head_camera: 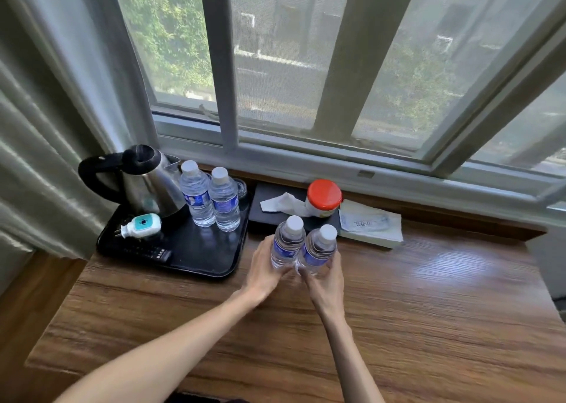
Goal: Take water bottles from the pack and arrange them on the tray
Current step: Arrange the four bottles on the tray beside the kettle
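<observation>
Work surface: a wooden table (398, 326) set against a window (306, 66), with a curtain (46, 127) at the left. A black tray (196, 249) sits at the table's far left corner. On the tray stand a steel kettle (147, 185) with a black handle, a white-and-teal plug-in device (142, 225) lying on its side, and a dark remote control (150, 252) near the front rim. Two water bottles — tray bottle A (197, 194) and tray bottle B (225, 200) — stand upright and touching each other just right of the kettle; both have white caps and blue labels. A glass (241, 188) stands behind them. Right of the tray, two further bottles are held close together above the table edge of the tray: the left hand (263, 268) is wrapped around the lower body of the left held bottle (288, 242), and the right hand (326, 275) is wrapped around the base of the right held bottle (318, 249). Both bottles tilt slightly away from the person. Behind them lie a black tissue box (272, 200) with a tissue protruding, a red-lidded jar (324, 197), and a white packet (370, 223). No pack wrapping can be made out.
</observation>
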